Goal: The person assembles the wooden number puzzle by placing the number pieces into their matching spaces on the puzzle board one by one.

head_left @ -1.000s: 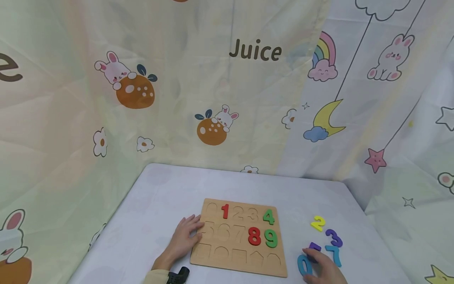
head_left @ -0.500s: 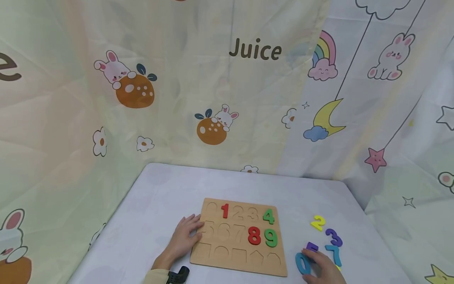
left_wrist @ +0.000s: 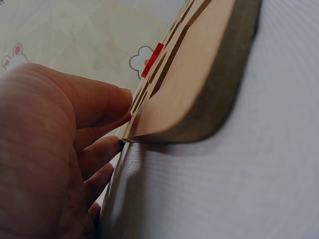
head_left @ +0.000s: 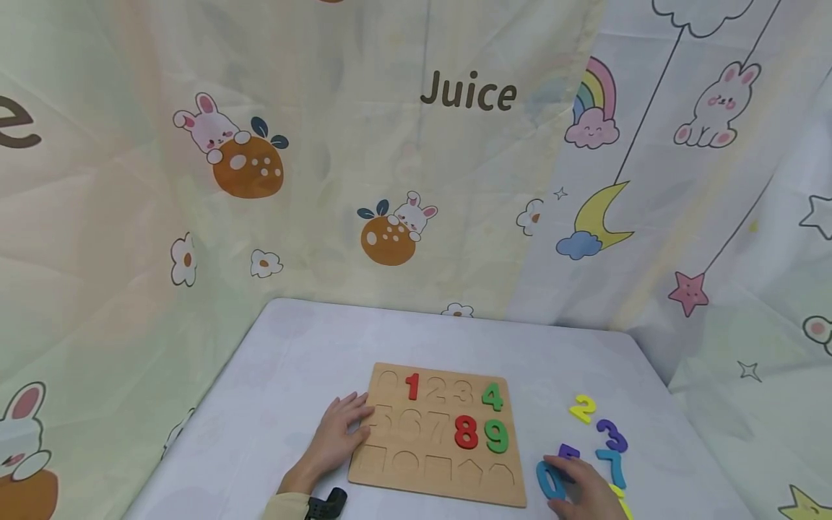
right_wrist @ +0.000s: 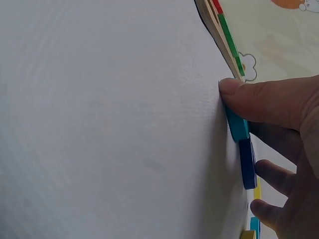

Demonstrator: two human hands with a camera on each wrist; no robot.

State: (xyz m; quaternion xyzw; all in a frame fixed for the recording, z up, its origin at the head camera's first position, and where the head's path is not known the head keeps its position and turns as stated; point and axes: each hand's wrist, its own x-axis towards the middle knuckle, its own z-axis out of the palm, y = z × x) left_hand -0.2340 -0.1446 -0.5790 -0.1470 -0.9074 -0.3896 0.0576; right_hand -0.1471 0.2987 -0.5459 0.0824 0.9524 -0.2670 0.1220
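Blue zero (head_left: 542,477), just right of the wooden board (head_left: 437,448), and my right grip (head_left: 588,493) has it pinched, thumb at the near side, index finger at the far side! Is it touching the bench (head_left: 312,347)? I can't tell. Right beside it, a purple piece (head_left: 568,451), part hidden by my fingers. Beyond lie yellow two (head_left: 583,410), purple three (head_left: 614,435) and blue seven (head_left: 618,469). Over on the left, my left grip (head_left: 336,435) is spread, fingers touching the board's left edge. Red one (head_left: 412,387) and red eight (head_left: 466,432) sit on the board.
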